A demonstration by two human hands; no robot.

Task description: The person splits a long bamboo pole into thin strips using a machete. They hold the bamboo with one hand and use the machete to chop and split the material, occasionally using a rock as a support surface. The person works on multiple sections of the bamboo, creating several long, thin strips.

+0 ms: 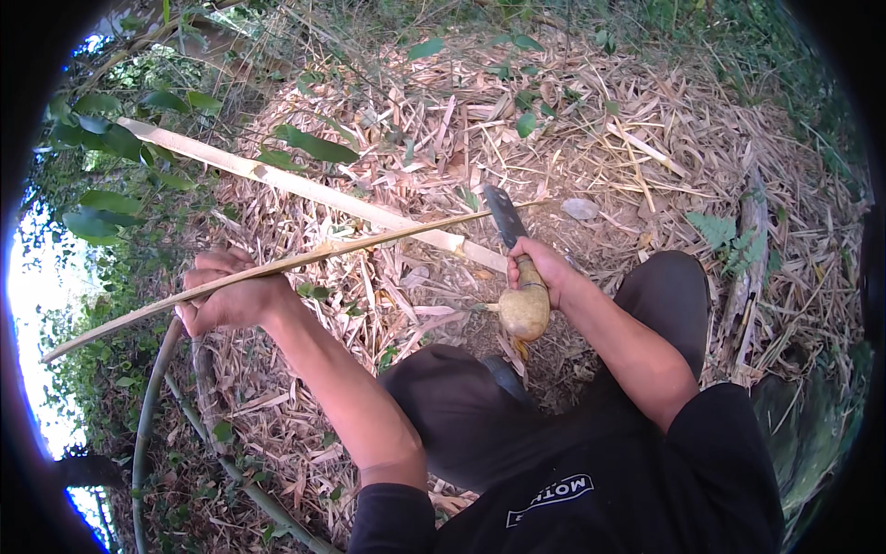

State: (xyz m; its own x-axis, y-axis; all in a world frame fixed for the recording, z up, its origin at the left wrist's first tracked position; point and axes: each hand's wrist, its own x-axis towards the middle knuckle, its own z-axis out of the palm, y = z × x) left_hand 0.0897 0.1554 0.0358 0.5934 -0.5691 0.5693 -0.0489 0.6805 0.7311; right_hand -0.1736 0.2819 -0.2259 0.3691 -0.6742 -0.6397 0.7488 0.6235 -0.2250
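My left hand (238, 291) is closed around a long, narrow bamboo strip (369, 242), which slants from the lower left up to the middle. In my right hand (544, 268) is a machete, gripped by its handle just below the dark blade (503, 214). The handle ends in a bulbous, yellowish wooden knob (524, 314). The strip's far end passes by the blade's upper part; whether they touch I cannot tell. Beneath the strip lies a wider, pale split bamboo length (305, 185), running from the upper left to near my right hand.
Dry bamboo leaves and shavings (443, 120) cover the ground. Leafy green branches (120, 138) hang at the left. Curved green stems (152, 406) rise at lower left. A weathered log (749, 268) and a fern (724, 238) are at the right. My knees are bent below the hands.
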